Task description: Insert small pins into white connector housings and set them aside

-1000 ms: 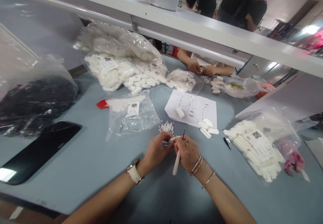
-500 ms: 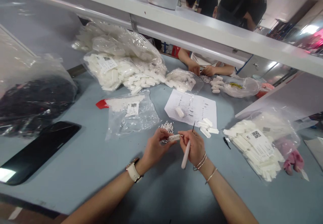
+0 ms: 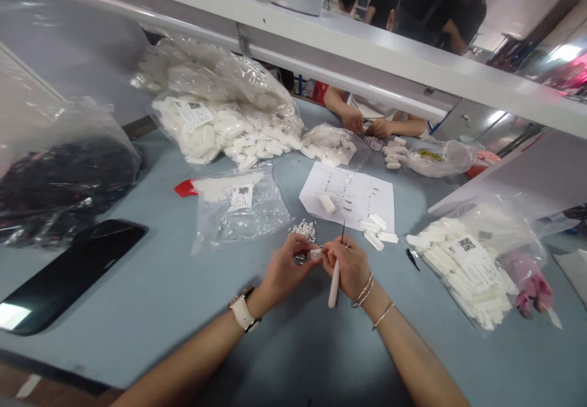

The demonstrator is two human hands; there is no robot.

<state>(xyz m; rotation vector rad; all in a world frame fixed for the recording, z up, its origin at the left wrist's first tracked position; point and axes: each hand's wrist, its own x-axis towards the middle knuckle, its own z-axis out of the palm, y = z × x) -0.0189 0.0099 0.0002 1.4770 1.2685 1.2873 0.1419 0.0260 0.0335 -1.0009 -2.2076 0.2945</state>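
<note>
My left hand (image 3: 290, 267) is closed, its thumb and fingers pinching one end of a small white plastic block (image 3: 314, 253) with a row of small details on its face. At the block's other end are the fingertips of my right hand (image 3: 351, 267). That hand is also closed around a white-handled tool (image 3: 334, 286) with a thin dark point, which sticks up past the knuckles. Just beyond my left fingers lies a heap of tiny white parts (image 3: 303, 231). Several loose white blocks (image 3: 376, 231) lie partly on a printed sheet (image 3: 360, 196), beyond my right hand.
Clear bags of white pieces stand at the back (image 3: 215, 126) and right (image 3: 468, 266). A flat plastic bag (image 3: 238, 205) lies left of the sheet. A black glossy object (image 3: 73, 272) is far left. Overhead runs a shelf (image 3: 367, 40); across the table, another person's hands (image 3: 367, 127) work.
My right fingers have moved slightly left and now cover more of the block's right end. The tool has shifted a little left with them, its point more upright.
</note>
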